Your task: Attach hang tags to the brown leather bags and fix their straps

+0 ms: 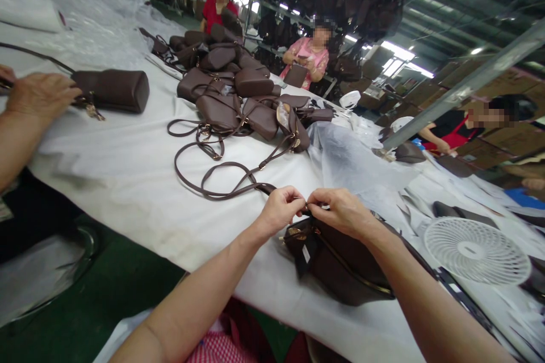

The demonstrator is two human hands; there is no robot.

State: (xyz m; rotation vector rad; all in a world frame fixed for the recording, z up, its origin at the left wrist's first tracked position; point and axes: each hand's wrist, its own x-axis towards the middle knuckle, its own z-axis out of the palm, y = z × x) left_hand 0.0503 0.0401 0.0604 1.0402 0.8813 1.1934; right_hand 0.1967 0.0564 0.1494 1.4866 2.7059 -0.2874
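Observation:
A dark brown bag (353, 264) with a gold zipper and a black tag lies on the white-covered table near its front edge. At the bag's upper left corner, my left hand (283, 210) pinches the end of the brown strap (225, 195). My right hand (340, 211) meets it there, thumb and finger closed on the same strap end. The small part between the fingertips is mostly hidden. From my hands the strap loops away to the left across the table.
Brown bags (219, 108) are heaped at the table's middle. A co-worker's hand (40, 93) touches another bag (113, 91) at left. A white fan (477, 249) stands at right, beside plastic sheeting (349, 159). Three people are across the table.

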